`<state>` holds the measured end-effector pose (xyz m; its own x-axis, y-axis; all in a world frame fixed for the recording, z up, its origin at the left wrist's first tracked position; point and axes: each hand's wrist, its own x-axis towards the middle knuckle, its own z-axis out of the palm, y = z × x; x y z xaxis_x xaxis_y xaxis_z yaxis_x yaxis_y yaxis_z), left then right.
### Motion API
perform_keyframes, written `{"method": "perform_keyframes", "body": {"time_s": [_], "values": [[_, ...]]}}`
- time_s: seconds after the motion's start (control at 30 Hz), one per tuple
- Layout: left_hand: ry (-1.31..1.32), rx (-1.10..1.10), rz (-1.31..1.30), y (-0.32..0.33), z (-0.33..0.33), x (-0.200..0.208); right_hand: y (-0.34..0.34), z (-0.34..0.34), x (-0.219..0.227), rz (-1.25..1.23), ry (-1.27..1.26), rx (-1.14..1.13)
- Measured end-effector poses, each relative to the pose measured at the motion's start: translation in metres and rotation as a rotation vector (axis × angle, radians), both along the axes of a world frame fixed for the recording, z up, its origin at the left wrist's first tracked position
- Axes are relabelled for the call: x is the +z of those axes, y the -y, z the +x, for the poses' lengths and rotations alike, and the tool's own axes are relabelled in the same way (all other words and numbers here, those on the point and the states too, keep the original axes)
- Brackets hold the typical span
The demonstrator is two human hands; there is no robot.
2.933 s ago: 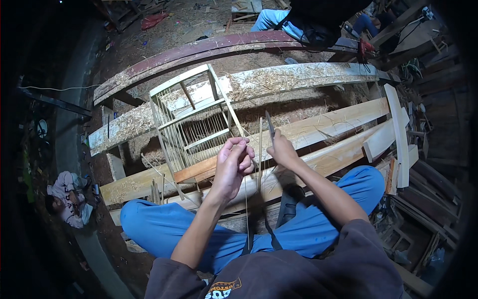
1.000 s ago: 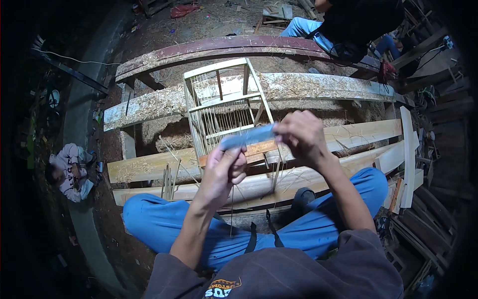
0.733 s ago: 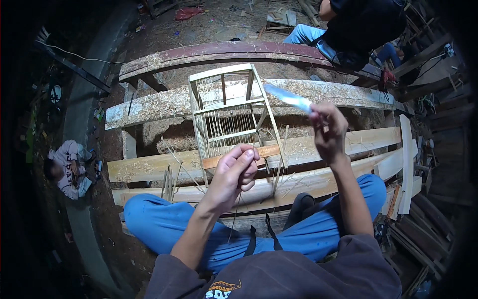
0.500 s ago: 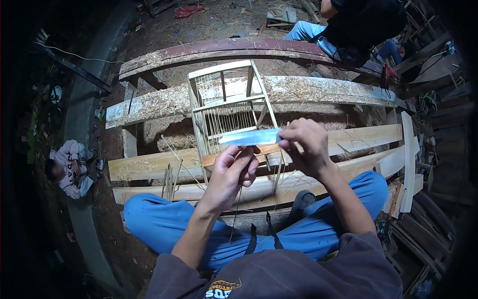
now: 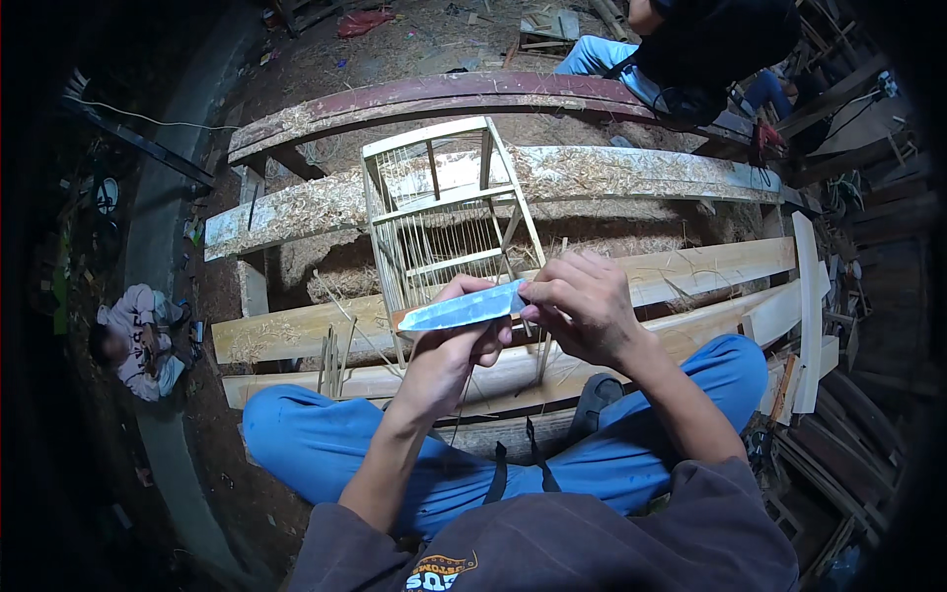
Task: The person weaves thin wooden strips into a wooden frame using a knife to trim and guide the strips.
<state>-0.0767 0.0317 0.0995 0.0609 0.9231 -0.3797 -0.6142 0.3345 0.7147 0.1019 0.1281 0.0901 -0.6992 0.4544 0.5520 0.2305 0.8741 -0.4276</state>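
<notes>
My right hand [image 5: 582, 304] is closed on the near end of a knife, whose handle is hidden in the fingers. The knife's flat, shiny blade [image 5: 459, 311] points left and lies across my left hand [image 5: 446, 357]. That hand is closed with the fingers curled below the blade. A thin strip [image 5: 460, 412] hangs down from it, and its upper end is hidden. Just beyond both hands a pale wooden cage frame [image 5: 449, 200] with thin upright bars leans across the planks. Its lower end is partly covered by my hands and the blade.
Pale planks [image 5: 705, 271] cross in front of my knees, with several thin sticks [image 5: 335, 360] at left. Beyond lie a shavings-covered bench [image 5: 612, 173] and a dark red beam [image 5: 414, 99]. One person [image 5: 725, 44] sits at far right, another [image 5: 138, 340] at left.
The blade has moved left and a little down and now lies tilted over my left hand. My right hand has shifted left with it. The view has shifted slightly.
</notes>
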Motion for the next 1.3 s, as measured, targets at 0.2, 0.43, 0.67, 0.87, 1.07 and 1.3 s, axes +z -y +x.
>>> {"method": "perform_keyframes", "body": {"time_s": [0.2,0.43,0.67,0.87,1.07,1.3], "values": [[-0.001,-0.14,0.044,-0.002,-0.002,0.001,-0.001,0.003,0.003,0.014,0.016,0.056],[0.24,-0.182,0.074,0.002,-0.002,-0.008,-0.004,0.009,0.008,0.055,-0.002,0.105],[0.258,-0.194,0.052,-0.001,0.002,-0.001,-0.012,0.02,0.004,0.151,-0.004,0.029],[0.267,-0.265,-0.061,-0.011,0.013,-0.011,-0.075,0.079,-0.011,-0.196,-0.105,-0.636],[0.125,-0.156,-0.09,-0.033,0.023,-0.025,-0.043,0.072,-0.048,-0.336,0.062,-0.646],[-0.077,-0.129,-0.043,-0.047,0.05,-0.048,-0.004,0.09,-0.185,-0.603,0.344,-0.621]]}}
